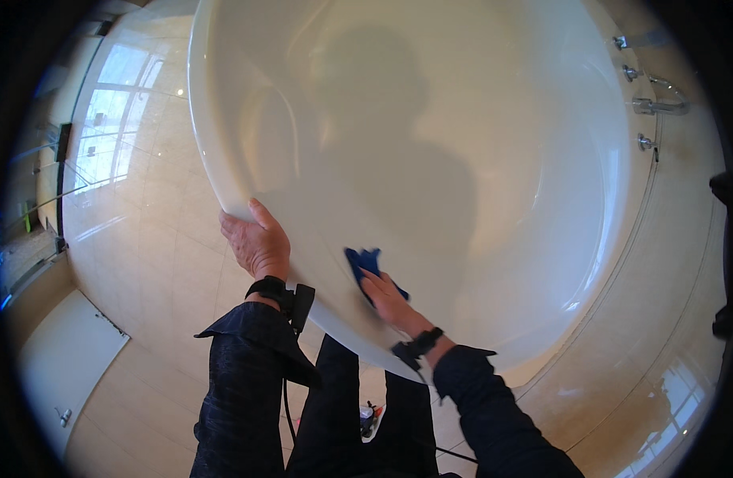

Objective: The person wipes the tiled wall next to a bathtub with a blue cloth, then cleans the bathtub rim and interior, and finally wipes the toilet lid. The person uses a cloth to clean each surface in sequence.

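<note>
A large white bathtub (510,199) fills the middle of the head view, its inner wall sloping down in front of me. My right hand (389,301) presses a dark blue cloth (366,267) against the inside of the near wall, just below the rim. The cloth is bunched, and part of it is hidden under my fingers. On the tub's left rim rests my left hand (259,241), fingers over the outer edge and thumb lying on top. Both wrists carry black straps with small devices.
Chrome taps and a spout (645,105) stand along the tub's right edge. Shiny beige tiles (159,207) cover the floor. At the left are a white door (67,358) and a glass partition (51,191). A dark cable (288,414) hangs beside my left arm.
</note>
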`<action>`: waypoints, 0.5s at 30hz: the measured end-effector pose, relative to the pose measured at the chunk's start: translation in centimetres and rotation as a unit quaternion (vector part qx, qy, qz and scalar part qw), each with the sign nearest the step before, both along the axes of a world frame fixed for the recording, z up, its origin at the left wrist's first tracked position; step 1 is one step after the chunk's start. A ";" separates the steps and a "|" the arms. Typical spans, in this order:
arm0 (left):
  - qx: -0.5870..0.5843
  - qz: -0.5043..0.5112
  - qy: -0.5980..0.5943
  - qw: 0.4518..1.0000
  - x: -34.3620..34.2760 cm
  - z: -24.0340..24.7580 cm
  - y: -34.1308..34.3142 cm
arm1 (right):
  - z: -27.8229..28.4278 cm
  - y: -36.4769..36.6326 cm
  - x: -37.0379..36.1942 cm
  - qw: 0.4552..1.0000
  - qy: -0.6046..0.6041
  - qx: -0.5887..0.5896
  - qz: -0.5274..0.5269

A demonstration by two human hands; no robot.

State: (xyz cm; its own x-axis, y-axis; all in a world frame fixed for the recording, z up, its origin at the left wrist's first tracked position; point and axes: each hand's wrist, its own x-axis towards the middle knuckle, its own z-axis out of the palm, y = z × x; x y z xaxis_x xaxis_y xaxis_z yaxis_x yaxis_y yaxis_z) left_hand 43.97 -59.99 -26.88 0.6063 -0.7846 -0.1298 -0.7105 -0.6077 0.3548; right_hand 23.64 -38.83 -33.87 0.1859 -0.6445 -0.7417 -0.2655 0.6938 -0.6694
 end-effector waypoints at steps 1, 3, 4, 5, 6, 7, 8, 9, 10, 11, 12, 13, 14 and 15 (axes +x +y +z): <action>0.005 0.000 -0.004 1.000 0.0 0.1 -0.1 | 1.1 -2.5 2.1 0.999 0.009 -0.027 -0.031; 0.011 -0.007 -0.008 1.000 -0.5 0.5 -0.6 | 2.7 -7.0 5.6 0.985 0.051 -0.135 -0.090; 0.005 -0.010 0.000 1.000 -0.8 0.7 -0.8 | 3.5 -9.1 6.7 0.985 0.080 -0.140 -0.056; 0.002 -0.007 0.000 1.000 -0.2 0.7 -0.6 | 5.8 -11.0 8.4 0.982 0.084 -0.154 -0.065; -0.004 -0.011 0.010 1.000 -0.5 0.8 -0.7 | 6.2 -11.5 9.3 0.972 0.114 -0.192 -0.067; -0.007 -0.006 0.020 1.000 -0.5 0.9 -0.7 | 6.6 -11.4 10.0 0.961 0.142 -0.227 -0.070; -0.010 -0.001 0.030 0.999 -0.6 1.0 -0.6 | 7.1 -11.0 10.2 0.954 0.147 -0.247 -0.083; -0.013 0.003 0.041 0.999 -0.8 1.1 -0.6 | 7.8 -10.2 10.2 0.948 0.171 -0.256 -0.080; -0.008 0.007 0.026 1.000 -0.3 1.1 -0.6 | 8.7 -9.1 10.5 0.942 0.191 -0.265 -0.072; 0.000 0.009 0.018 1.000 -0.2 0.8 -0.5 | 9.4 -7.6 10.2 0.935 0.217 -0.272 -0.066; 0.008 0.010 0.009 1.000 -0.1 0.4 -0.4 | 10.2 -6.1 9.6 0.932 0.228 -0.276 -0.061; 0.012 0.008 0.014 1.000 -0.2 0.4 -0.4 | 10.7 -3.9 9.1 0.925 0.263 -0.268 -0.052; 0.016 0.006 0.022 1.000 -0.5 0.2 -0.4 | 11.3 -1.6 8.1 0.917 0.292 -0.267 -0.045; 0.018 0.005 0.022 1.000 -0.3 0.2 -0.5 | 12.0 0.7 7.3 0.910 0.313 -0.268 -0.039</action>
State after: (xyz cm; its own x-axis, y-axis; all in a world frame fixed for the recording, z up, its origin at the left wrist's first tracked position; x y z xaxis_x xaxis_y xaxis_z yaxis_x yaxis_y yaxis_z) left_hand 43.71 -60.50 -26.65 0.6080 -0.7725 -0.1833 -0.6883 -0.6279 0.3633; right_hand 30.97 -38.16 -21.84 -0.2266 -0.9383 -0.2610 -0.6747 0.3445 -0.6527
